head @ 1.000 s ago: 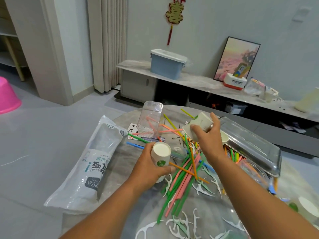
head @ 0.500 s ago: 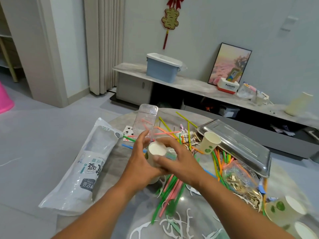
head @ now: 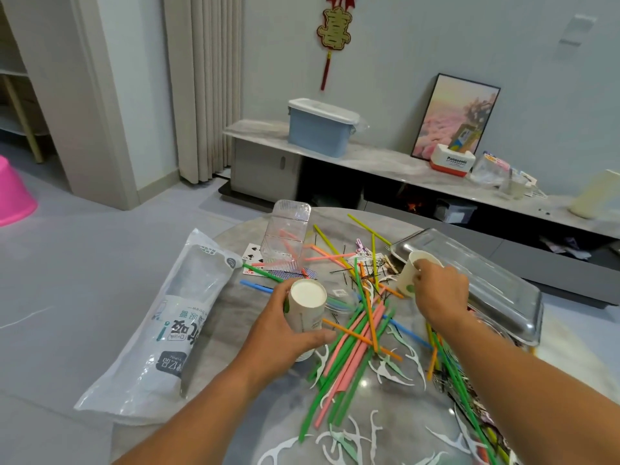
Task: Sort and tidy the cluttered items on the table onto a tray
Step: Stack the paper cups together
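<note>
My left hand (head: 285,333) grips a stack of white paper cups (head: 307,308), bottoms up, near the table's left side. My right hand (head: 439,293) pinches the rim of another white paper cup with green dots (head: 407,278), which stands beside the metal tray (head: 486,280). The tray lies upside down at the right of the round table. Coloured straws (head: 352,340) and white floss picks (head: 392,370) are scattered between my hands and toward the near edge.
A plastic bag of straws (head: 161,330) lies at the table's left edge. A clear plastic box (head: 285,233) stands over playing cards (head: 255,260) at the back. Black hairpins (head: 362,273) lie mid-table. A low cabinet with a blue bin (head: 320,127) runs behind.
My right hand left the cup stack in my left hand and reached right to the dotted cup beside the tray. The left hand still holds the stack.
</note>
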`<state>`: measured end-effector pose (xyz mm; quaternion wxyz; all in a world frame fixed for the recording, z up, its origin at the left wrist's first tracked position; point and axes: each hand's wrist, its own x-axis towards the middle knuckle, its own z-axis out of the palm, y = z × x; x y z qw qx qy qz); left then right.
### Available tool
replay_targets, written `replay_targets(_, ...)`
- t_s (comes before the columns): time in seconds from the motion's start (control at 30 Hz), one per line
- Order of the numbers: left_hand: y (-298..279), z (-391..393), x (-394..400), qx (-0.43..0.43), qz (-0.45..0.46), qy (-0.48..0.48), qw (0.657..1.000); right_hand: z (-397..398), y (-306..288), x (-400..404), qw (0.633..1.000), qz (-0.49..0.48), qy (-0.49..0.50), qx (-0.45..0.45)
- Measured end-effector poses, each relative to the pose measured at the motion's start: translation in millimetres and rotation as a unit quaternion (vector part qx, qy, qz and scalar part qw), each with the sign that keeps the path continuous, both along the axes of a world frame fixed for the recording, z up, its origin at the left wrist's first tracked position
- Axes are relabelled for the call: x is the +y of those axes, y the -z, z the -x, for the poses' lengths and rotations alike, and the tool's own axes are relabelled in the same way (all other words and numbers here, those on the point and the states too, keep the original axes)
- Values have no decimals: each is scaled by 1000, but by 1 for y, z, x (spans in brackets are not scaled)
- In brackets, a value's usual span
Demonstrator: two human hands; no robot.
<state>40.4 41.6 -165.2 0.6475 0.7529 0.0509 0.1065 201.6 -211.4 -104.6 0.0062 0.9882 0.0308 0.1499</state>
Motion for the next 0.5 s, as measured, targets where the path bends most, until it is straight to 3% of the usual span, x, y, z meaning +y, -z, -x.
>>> replay_targets(0.07,-7,2,2,-10,8,-9,1000,11,-9,11,987,-153,-20,-40)
replay_targets(0.1,-13,4,2,-18,4,-19,1000,18,-16,20,958,-284,-28,-35)
replay_targets(0.13,-19,4,2,-30,2,-27,999,24,-24,30,899,-438,-28,-13)
replay_targets(0.2,-32,6,3,-50,-2,-37,998,38,-41,48,731,-677,4,86)
replay_targets(0.27,-47,7,3,-70,-14,-42,997,57,-52,61,580,-785,15,220)
replay_targets(0.33,-60,8,3,-85,-32,-39,995,74,-54,73,484,-812,4,327)
replay_targets(0.4,-74,8,2,-95,-42,-29,994,90,-53,85,441,-810,-17,386)
replay_targets(0.43,-80,8,1,-97,-42,-25,994,98,-52,91,438,-804,-27,402)
replay_targets(0.5,-91,9,-1,-106,-25,-23,994,113,-50,104,469,-779,-38,414)
